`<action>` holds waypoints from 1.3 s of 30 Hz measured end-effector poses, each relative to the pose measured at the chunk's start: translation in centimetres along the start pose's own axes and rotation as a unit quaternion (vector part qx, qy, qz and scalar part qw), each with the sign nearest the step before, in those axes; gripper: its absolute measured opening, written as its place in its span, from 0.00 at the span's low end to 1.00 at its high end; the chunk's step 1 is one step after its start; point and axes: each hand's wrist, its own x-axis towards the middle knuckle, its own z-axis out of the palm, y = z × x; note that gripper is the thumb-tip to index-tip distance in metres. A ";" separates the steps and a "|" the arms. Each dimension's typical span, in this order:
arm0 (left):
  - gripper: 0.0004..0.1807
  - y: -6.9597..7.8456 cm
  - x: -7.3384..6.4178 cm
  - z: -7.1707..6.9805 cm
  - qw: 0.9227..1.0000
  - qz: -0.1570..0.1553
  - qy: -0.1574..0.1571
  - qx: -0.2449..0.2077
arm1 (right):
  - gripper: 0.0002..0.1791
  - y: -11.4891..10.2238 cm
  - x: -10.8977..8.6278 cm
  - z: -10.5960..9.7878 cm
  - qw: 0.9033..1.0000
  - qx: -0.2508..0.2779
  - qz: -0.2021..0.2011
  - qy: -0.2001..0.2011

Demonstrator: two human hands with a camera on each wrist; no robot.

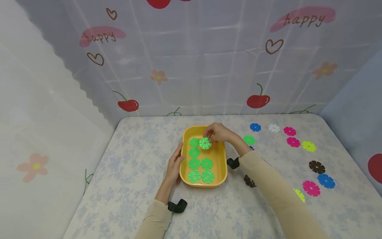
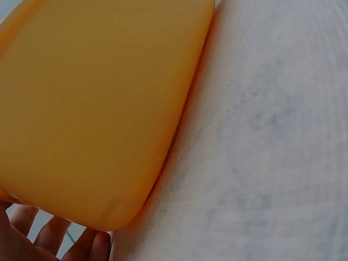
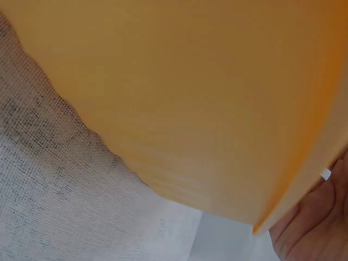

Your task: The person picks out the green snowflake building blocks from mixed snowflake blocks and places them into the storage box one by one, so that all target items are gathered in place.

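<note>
A yellow plastic tray (image 1: 216,155) lies on the table with several green snowflake discs (image 1: 194,163) set out in two columns inside it. My left hand (image 1: 172,168) holds the tray by its left side, thumb at the rim and fingers (image 2: 51,234) along the outer wall. Over the tray's far right part, my right hand (image 1: 220,132) pinches a green snowflake disc (image 1: 203,145) between thumb and fingers. In the right wrist view the tray wall (image 3: 163,98) fills most of the picture, and only part of the palm shows; the pinched disc is hidden there.
Right of the tray lie loose snowflake discs: blue (image 1: 255,127), white (image 1: 274,127), pink (image 1: 293,142), yellow (image 1: 308,146), brown (image 1: 317,167) and green (image 1: 249,140). The right forearm partly covers some of them. A patterned cloth covers the table (image 1: 143,149); printed curtains (image 1: 203,59) hang behind.
</note>
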 end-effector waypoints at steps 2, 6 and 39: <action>0.29 -0.1 0.1 0.0 1.000 0.000 -0.003 -0.002 | 0.12 0.1 0.1 0.1 1.000 -0.001 -0.004 -0.008; 0.29 -0.1 0.0 0.0 1.000 -0.001 -0.004 -0.006 | 0.13 -0.1 0.2 0.2 0.999 -0.008 -0.011 -0.033; 0.29 0.0 -0.1 0.0 1.000 -0.004 0.003 0.005 | 0.17 -0.3 1.3 2.0 0.983 -0.173 0.001 -0.064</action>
